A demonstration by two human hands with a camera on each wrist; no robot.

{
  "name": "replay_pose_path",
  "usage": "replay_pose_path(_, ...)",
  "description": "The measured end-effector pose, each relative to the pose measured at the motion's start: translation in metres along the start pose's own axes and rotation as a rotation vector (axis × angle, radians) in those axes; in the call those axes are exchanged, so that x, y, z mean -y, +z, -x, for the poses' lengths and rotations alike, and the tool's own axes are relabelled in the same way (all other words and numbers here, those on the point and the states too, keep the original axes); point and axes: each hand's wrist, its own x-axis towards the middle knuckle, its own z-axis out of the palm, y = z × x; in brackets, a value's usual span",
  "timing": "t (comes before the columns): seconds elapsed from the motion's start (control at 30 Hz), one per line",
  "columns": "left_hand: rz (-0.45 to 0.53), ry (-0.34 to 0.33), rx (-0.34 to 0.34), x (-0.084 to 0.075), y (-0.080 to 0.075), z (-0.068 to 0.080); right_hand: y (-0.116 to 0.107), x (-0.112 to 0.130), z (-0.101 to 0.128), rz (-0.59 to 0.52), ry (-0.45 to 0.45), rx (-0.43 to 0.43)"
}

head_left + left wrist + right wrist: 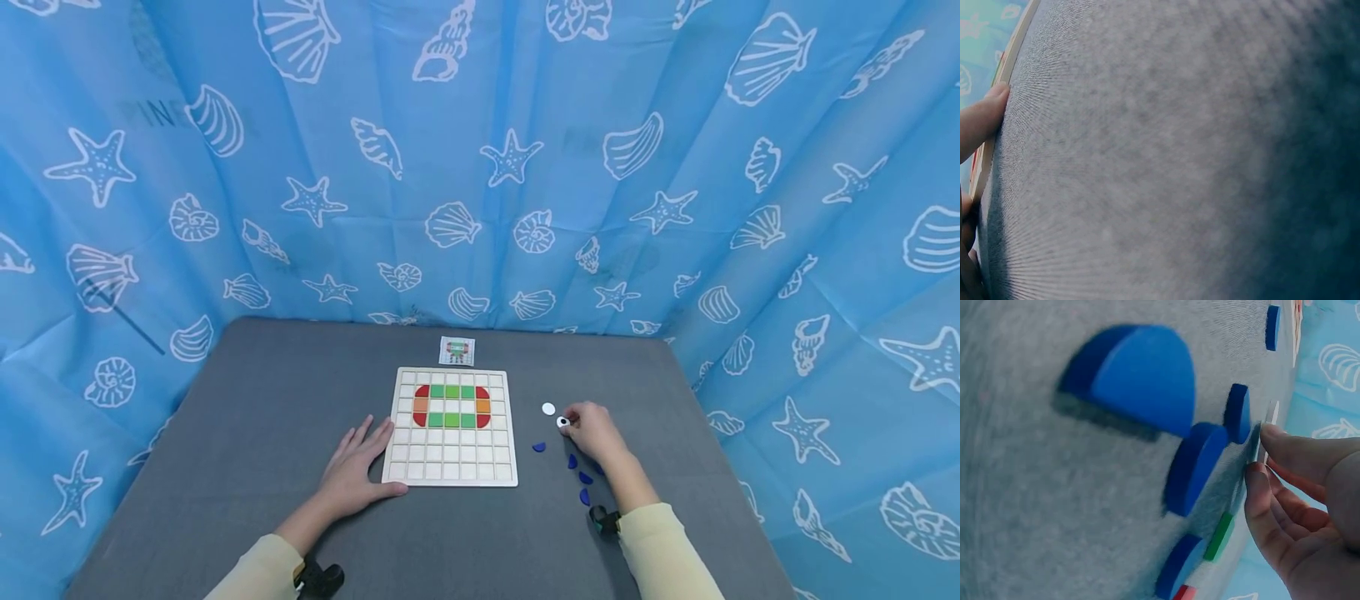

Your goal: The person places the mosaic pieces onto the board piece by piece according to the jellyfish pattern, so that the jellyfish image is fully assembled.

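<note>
The right hand pinches a white disc on the desk, right of the board, whose left edge the flat, open left hand steadies.

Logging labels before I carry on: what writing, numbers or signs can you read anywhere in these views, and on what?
"PIN...": faint mirrored-looking dark letters showing through the blue seashell-print curtain, upper left; the rest is too faint to read.
Small printed pattern card behind the white wooden grid board: shows a coloured picture, any text too small to read.
Nothing readable on the grey table, the blue half-round pieces or in either wrist view.
</note>
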Motion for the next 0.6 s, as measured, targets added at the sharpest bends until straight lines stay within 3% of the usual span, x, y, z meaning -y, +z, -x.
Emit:
replay_pose_path(0.33, 0.009, 0.005, -0.009, 0.002, 0.004, 0.002, 0.001, 0.028, 0.007, -0.013, -0.079, -0.09)
replay_pose_path(0.6, 0.005, -0.002, 0.004, 0.002, 0.001, 0.0, 0.004, 0.062, 0.005, -0.04, -0.144, -0.102)
